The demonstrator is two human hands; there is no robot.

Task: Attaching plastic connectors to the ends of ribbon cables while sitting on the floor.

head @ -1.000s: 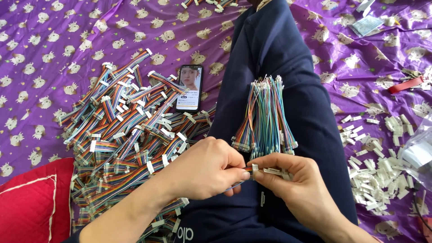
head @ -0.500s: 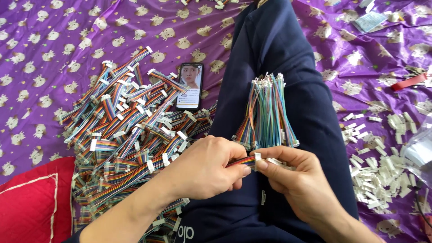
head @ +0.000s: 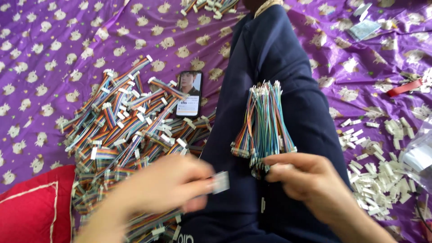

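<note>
My left hand (head: 162, 189) is blurred low in the head view, its fingers pinched on a small white plastic connector (head: 220, 182) over my dark blue trouser leg (head: 270, 58). My right hand (head: 310, 180) sits just to the right, fingertips on the near end of a bundle of multicoloured wires (head: 264, 121) that lies along my thigh. The two hands are a short gap apart.
A big heap of rainbow ribbon cables with white plugs (head: 121, 135) lies left on the purple patterned sheet (head: 54, 54). A phone (head: 189, 93) rests beside it. Several loose white connectors (head: 382, 171) are scattered right. A red cushion (head: 31, 207) fills the lower left corner.
My hands, joined over a wire end before, have pulled apart. The left hand has swung left and down with a white connector; the right hand stays at the wire bundle.
</note>
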